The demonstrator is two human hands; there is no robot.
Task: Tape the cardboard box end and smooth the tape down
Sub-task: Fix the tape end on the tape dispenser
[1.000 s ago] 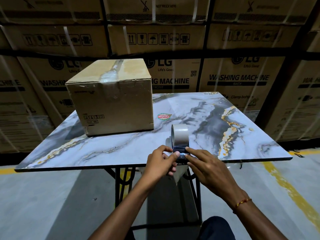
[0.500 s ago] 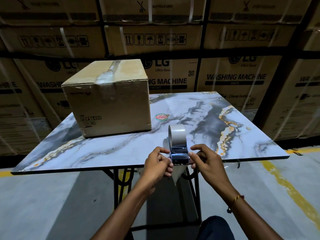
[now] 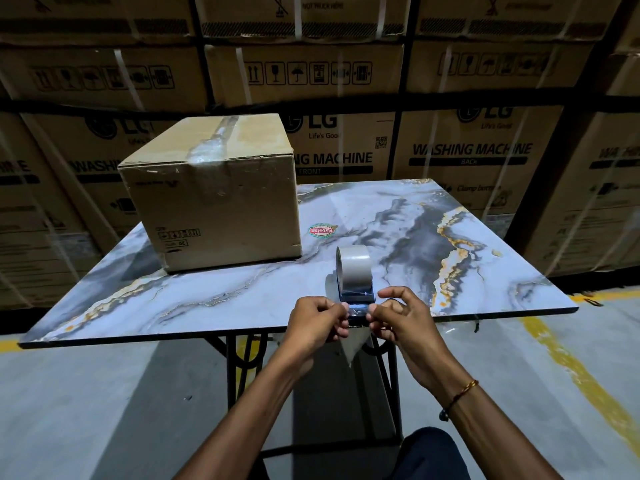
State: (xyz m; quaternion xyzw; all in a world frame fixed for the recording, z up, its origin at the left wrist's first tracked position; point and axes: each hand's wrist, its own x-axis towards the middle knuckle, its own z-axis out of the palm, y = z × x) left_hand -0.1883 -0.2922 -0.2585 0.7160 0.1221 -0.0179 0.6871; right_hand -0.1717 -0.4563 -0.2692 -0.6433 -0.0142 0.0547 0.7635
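A brown cardboard box stands on the far left of the marble-patterned table, with clear tape running along its top seam and a little way down the near end. A roll of clear tape in a dispenser stands upright at the table's near edge, well to the right of the box. My left hand and my right hand pinch the loose tape end at the dispenser's front from either side. A piece of tape hangs below the table edge between my hands.
Stacked washing-machine cartons wrapped in film fill the wall behind the table. A round red sticker lies on the tabletop near the box. The table has black metal legs. Yellow lines mark the concrete floor at right.
Both hands have drawn back slightly toward the table's edge and closed in on the tape end at the dispenser's front. The box and the roll stay in place.
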